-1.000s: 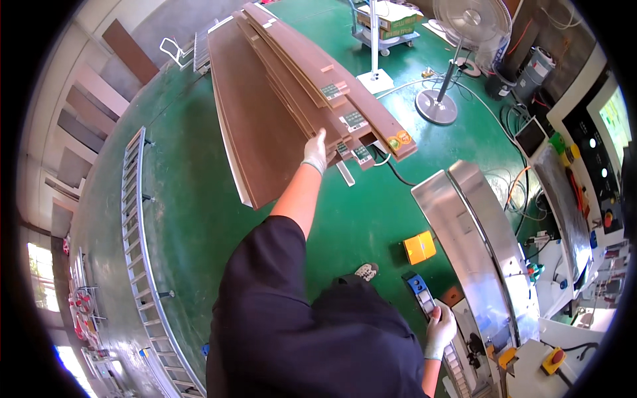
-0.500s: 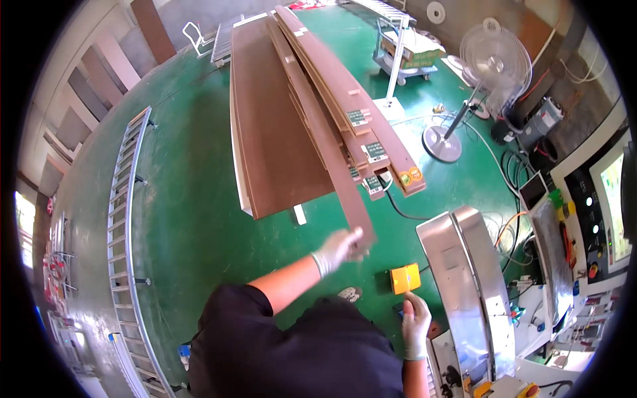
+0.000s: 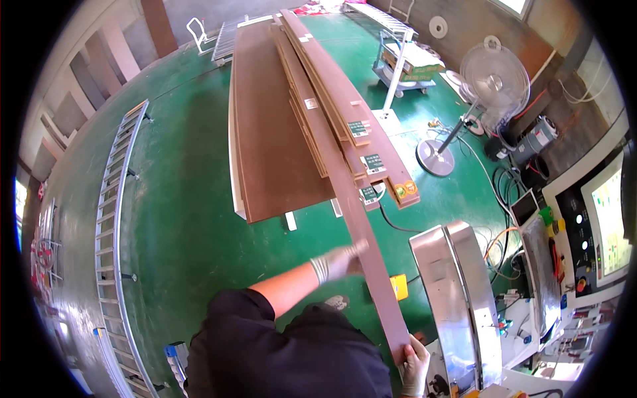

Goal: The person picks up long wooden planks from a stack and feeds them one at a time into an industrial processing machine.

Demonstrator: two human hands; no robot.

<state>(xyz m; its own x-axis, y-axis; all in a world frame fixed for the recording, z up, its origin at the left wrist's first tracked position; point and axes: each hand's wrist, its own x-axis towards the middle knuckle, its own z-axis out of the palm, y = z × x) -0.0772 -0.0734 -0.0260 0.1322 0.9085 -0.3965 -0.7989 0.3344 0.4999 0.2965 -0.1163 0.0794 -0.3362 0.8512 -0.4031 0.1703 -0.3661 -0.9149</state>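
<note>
A long narrow brown board [image 3: 375,278] reaches from the stack of brown boards [image 3: 279,146] toward me, its near end tilted down to the right. My right hand [image 3: 416,366], in a pale glove, grips that near end with the thumb on top and fingers at the right edge. At the board's left edge, partway along, is my gloved left hand [image 3: 340,261]. Motion smears its fingers, so their hold on the board is unclear. Partly behind the board a yellow box-like thing [image 3: 399,286] shows low down.
A metal-covered machine bed [image 3: 458,298] stands close on my right, beside a control panel with a screen [image 3: 607,205]. Farther off are a standing fan [image 3: 492,83] and a trolley with boxes [image 3: 410,65]. A roller conveyor [image 3: 114,232] runs along the left.
The narrow board has come toward me, off the stack and to the lower right. My right hand has taken hold of its end; my left hand is now farther back along its edge.
</note>
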